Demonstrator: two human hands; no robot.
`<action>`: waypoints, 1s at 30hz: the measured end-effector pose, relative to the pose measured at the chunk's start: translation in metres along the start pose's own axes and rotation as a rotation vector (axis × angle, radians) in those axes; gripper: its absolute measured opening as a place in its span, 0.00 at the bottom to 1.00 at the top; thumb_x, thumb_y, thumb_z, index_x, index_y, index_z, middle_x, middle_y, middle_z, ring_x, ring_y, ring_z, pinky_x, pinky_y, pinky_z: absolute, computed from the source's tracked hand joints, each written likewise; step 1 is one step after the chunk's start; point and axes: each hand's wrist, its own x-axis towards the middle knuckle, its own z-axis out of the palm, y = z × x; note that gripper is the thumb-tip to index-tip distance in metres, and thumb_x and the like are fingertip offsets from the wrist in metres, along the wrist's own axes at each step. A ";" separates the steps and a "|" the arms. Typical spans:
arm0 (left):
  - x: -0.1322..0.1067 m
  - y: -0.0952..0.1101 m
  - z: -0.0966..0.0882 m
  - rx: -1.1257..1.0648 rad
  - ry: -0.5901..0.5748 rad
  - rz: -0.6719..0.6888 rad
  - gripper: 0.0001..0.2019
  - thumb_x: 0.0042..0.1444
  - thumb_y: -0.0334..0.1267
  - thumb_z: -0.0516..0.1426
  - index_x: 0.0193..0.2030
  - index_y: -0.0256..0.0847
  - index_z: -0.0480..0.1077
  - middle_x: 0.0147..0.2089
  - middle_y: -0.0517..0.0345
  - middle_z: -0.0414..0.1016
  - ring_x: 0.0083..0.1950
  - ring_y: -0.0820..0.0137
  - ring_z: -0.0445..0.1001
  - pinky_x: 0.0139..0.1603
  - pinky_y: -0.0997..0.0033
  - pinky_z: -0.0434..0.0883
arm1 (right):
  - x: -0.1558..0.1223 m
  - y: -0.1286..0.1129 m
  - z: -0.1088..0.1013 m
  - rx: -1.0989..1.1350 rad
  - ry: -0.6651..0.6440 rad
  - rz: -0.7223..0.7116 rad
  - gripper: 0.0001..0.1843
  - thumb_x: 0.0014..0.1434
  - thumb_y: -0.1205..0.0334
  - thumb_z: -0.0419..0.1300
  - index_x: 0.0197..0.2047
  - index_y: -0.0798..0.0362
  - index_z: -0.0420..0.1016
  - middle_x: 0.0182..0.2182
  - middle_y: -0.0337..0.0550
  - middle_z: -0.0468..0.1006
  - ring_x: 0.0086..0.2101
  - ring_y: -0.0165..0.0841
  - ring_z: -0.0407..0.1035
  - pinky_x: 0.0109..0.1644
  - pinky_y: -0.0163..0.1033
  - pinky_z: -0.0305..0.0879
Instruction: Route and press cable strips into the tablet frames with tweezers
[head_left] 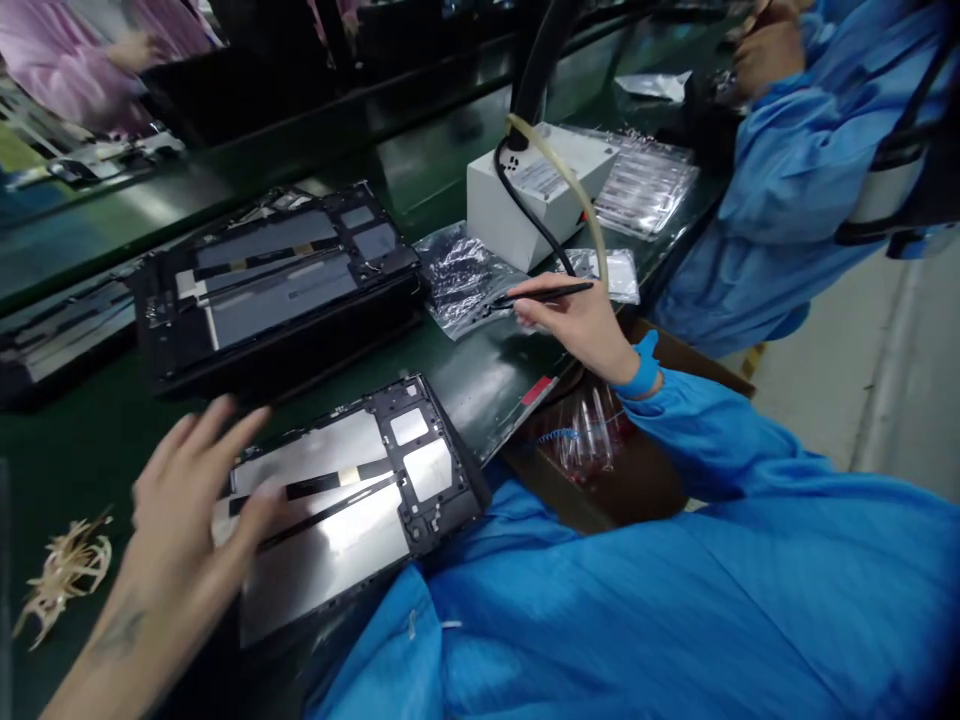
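My left hand (pixel 191 490) lies with fingers spread on the left end of an opened tablet chassis (pixel 360 500), a black frame with silver plates and a thin black ribbon cable, at the table's near edge. My right hand (pixel 577 320) is closed in a pinch on black tweezers (pixel 547 294), their tips reaching left over a crinkled clear plastic bag (pixel 461 280). My blue sleeve runs back to the right.
A stack of black trays holding another open chassis (pixel 277 280) stands behind. A white box (pixel 536 190) with a black cable and a yellowish tube sits at back right beside clear bags. Peeled strips (pixel 67 570) lie left. A blue-coated co-worker (pixel 787 170) works at right.
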 end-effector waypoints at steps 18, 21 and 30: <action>0.194 0.100 0.049 0.033 -0.234 0.430 0.22 0.70 0.32 0.43 0.68 0.31 0.59 0.61 0.41 0.70 0.54 0.55 0.73 0.52 0.56 0.74 | 0.023 0.010 0.013 -0.246 0.049 -0.199 0.22 0.63 0.40 0.62 0.40 0.52 0.82 0.38 0.44 0.85 0.39 0.37 0.77 0.39 0.39 0.71; 0.192 0.100 0.050 0.047 -0.225 0.423 0.22 0.69 0.31 0.43 0.68 0.30 0.58 0.59 0.41 0.71 0.53 0.55 0.72 0.50 0.57 0.74 | 0.026 0.013 0.015 -0.264 0.043 -0.199 0.23 0.64 0.39 0.62 0.40 0.52 0.83 0.38 0.44 0.85 0.38 0.37 0.77 0.39 0.40 0.70; 0.190 0.096 0.055 -0.003 -0.212 0.424 0.27 0.70 0.33 0.41 0.73 0.27 0.50 0.69 0.35 0.62 0.60 0.51 0.70 0.57 0.52 0.73 | 0.026 0.018 0.018 -0.303 0.061 -0.219 0.25 0.64 0.37 0.60 0.41 0.51 0.82 0.39 0.45 0.84 0.39 0.38 0.77 0.41 0.42 0.71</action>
